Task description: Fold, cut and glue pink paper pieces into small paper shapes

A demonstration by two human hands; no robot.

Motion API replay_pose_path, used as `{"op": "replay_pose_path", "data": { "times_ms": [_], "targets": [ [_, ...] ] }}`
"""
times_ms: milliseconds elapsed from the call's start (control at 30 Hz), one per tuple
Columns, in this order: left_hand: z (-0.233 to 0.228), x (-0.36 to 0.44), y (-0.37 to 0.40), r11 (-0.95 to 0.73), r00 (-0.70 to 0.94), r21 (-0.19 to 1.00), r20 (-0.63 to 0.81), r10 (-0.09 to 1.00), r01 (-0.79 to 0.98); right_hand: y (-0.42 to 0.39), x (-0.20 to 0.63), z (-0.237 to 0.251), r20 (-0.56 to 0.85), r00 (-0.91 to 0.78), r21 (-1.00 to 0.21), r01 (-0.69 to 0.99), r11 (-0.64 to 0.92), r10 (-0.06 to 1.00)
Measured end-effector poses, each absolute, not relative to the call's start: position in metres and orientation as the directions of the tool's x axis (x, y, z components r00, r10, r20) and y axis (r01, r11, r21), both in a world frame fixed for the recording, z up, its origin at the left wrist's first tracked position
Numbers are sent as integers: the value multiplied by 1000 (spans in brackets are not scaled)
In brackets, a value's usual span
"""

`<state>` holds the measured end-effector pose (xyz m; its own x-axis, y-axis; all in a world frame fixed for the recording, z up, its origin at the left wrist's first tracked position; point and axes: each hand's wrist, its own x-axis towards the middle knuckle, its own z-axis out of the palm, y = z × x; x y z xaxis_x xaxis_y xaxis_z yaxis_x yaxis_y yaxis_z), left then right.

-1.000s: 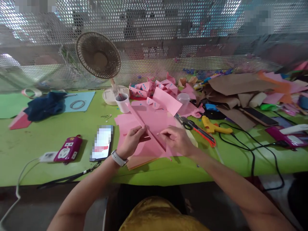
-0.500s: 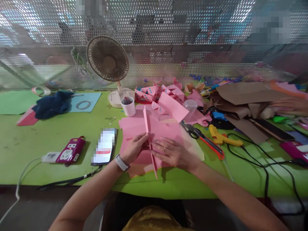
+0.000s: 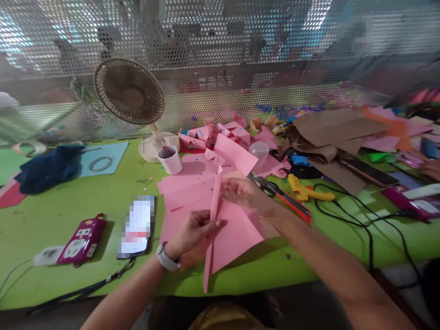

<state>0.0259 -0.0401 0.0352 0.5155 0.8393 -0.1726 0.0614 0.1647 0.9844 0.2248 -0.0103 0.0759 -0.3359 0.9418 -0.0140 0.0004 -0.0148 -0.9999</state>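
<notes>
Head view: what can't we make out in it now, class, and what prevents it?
All in the head view:
Phone: screen partly masked by pixelation.
Folded pink paper: part covered by the left grip.
Right grip: blurred; contact with the paper unclear.
Green paper: cut off by the left edge.
Shapes behind the perforated panel: blurred by its mesh.

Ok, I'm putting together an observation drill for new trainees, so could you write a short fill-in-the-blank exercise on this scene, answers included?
1. The left hand grips ____ paper.
2. A pale watch strap circles the ____ wrist.
3. The glue gun on the green table is ____.
4. The white cup stands beside the base of the ____.

Missing words: pink; left; yellow; fan.
</notes>
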Motion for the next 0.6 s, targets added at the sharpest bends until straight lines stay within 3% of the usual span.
{"op": "replay_pose_path", "data": {
  "times_ms": [333, 600],
  "targets": [
    [21, 35, -49, 385, 502, 923, -330, 799, -6, -11, 209, 49, -54, -252, -999, 16, -52, 966],
    [25, 33, -44, 328, 533, 927, -374, 759, 184, -8, 213, 42, -33, -233, -998, 57, -21, 972]
  ]
}}
